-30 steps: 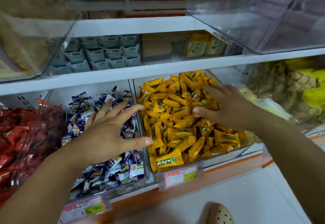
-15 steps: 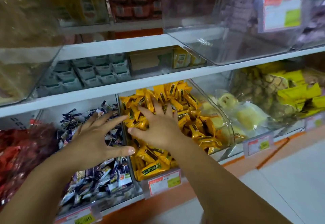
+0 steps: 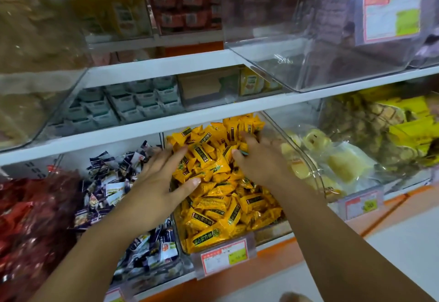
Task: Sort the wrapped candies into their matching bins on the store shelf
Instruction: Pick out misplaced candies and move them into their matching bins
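Two bare hands in one bin: the clear plastic bin (image 3: 306, 157) heaped with yellow-orange wrapped candies (image 3: 213, 209), on the lowest shelf in view, under a white shelf board (image 3: 213, 117). At the left side of the heap, the left hand (image 3: 156, 183), palm down, fingers straight and fanned apart, fingertips and thumb lying on the candies, heel of the hand over the wall shared with the neighbouring bin. Toward the back right of the heap, the right hand (image 3: 259, 159), knuckles up, fingertips hidden among the wrappers. Something small and dark at its thumb tip, too blurred to name, so no telling whether pinching or merely pushing. Beside the yellow heap on the left, a bin of dark blue-and-white wrapped candies (image 3: 111, 183), partly under the left forearm. Further left, glossy red wrapped sweets (image 3: 28, 218). On the right, behind another clear wall, pale yellow snacks in clear packets (image 3: 342, 164). Clipped to the front of the yellow bin, a red-and-white price tag with a green patch (image 3: 224, 255).
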### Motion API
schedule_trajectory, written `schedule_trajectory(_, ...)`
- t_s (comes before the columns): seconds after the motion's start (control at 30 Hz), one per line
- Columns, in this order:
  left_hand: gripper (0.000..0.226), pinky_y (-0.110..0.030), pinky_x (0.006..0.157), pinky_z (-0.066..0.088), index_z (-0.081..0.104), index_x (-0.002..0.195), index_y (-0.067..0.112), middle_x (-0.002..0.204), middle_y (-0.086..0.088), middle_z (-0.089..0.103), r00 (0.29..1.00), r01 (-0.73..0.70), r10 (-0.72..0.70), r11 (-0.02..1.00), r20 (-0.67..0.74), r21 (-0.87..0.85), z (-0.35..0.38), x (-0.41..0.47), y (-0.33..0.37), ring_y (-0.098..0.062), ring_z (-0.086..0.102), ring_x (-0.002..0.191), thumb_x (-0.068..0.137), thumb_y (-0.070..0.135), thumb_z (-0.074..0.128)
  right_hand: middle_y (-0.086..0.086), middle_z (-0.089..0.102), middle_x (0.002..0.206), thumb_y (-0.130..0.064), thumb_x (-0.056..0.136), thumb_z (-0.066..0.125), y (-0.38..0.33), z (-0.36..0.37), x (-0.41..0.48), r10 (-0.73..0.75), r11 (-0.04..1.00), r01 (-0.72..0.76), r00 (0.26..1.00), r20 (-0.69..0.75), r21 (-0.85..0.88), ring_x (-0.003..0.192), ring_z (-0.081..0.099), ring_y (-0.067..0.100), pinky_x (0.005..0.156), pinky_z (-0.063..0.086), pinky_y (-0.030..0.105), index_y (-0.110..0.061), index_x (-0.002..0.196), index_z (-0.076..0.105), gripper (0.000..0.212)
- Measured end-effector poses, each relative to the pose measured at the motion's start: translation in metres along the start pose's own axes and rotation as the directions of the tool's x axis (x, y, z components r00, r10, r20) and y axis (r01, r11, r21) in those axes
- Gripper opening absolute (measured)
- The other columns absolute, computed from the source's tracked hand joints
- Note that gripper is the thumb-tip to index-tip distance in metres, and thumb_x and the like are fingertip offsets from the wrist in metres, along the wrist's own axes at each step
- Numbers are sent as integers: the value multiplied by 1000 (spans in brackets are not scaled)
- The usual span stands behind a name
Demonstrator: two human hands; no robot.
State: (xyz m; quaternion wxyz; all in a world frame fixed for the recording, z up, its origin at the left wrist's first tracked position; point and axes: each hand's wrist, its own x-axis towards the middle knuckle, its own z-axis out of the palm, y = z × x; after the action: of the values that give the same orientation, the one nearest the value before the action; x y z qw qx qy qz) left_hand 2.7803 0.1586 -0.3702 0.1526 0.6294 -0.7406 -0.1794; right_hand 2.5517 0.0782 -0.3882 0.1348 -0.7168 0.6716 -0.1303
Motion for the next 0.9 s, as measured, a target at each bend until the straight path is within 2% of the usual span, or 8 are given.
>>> schedule_trajectory(0.1, 62, -37, 119, 0, -4, 127, 72, 156, 23, -13, 1000, -10, 10, 1000, -8, 5, 0, 5, 2, -3, -15, 144, 70, 87, 16, 5, 20, 156, -56, 94, 23, -14, 3, -6, -43, 999, 44, 997, 71, -15, 140, 21, 35, 112, 19, 51, -39, 147, 21, 56)
schedule_trajectory(0.33, 39, -30, 118, 2, 19, 131, 64, 156, 22, 13, 986, -62, 13, 954, -165, -292, 7, 20, 25, 6, -3, 143, 93, 62, 27, 11, 5, 160, -39, 100, 28, -54, 16, -46, -215, 977, 215, 976, 36, 8, 146, -2, 40, 118, 3, 48, -31, 153, 2, 59)
schedule_trajectory(0.5, 50, -31, 116, 2, 20, 137, 55, 154, 21, 13, 985, -52, 24, 985, -172, -162, 10, 23, 29, -5, -3, 146, 89, 63, 31, 14, 2, 160, -18, 98, 41, -54, 1, -55, -318, 940, 283, 930, 183, 192, 147, 7, 34, 118, 14, 42, -29, 153, 7, 66)
schedule_trajectory(0.57, 53, -37, 117, 3, 23, 137, 56, 152, 22, 10, 992, -36, 36, 999, -123, 1, 9, 23, 28, -11, -6, 147, 87, 67, 37, 12, 35, 151, -7, 97, 41, -37, -20, -46, -329, 892, 235, 923, 199, 385, 124, 50, 23, 92, 48, 25, -29, 150, 30, 58)
schedule_trajectory(0.67, 50, -41, 118, -1, 37, 139, 49, 159, 14, 7, 998, 12, -2, 986, -62, 166, 11, 24, 27, -15, -13, 146, 91, 54, 50, 5, 60, 117, 5, 95, 39, -2, -43, -24, -180, 879, 117, 979, 94, 462, 66, 56, 8, 41, 34, 9, -30, 133, 54, 54)
schedule_trajectory(0.77, 48, -39, 118, -2, 40, 138, 45, 160, 11, 6, 998, 26, -16, 987, -59, 159, 11, 26, 28, -15, -15, 146, 92, 44, 55, 7, 55, 126, 4, 94, 40, 19, -38, -2, -95, 882, 97, 995, -28, 460, 100, 61, 19, 78, 50, 18, -23, 139, 46, 52)
schedule_trajectory(0.83, 49, -38, 118, -2, 41, 138, 45, 160, 12, 6, 998, 27, -19, 989, -58, 145, 11, 26, 28, -14, -15, 146, 92, 42, 56, 5, 37, 150, -11, 99, 43, 19, -30, 9, -44, 881, 37, 999, 5, 471, 136, 39, 25, 107, 39, 38, -23, 149, 28, 54)
schedule_trajectory(0.9, 48, -37, 118, -3, 40, 138, 45, 159, 14, 7, 998, 17, -10, 993, -63, 117, 11, 25, 26, -11, -15, 146, 93, 42, 54, 4, 25, 156, -39, 100, 43, 12, -24, 16, 24, 898, -41, 999, 46, 438, 142, 27, 27, 114, 28, 43, -27, 153, 9, 65)
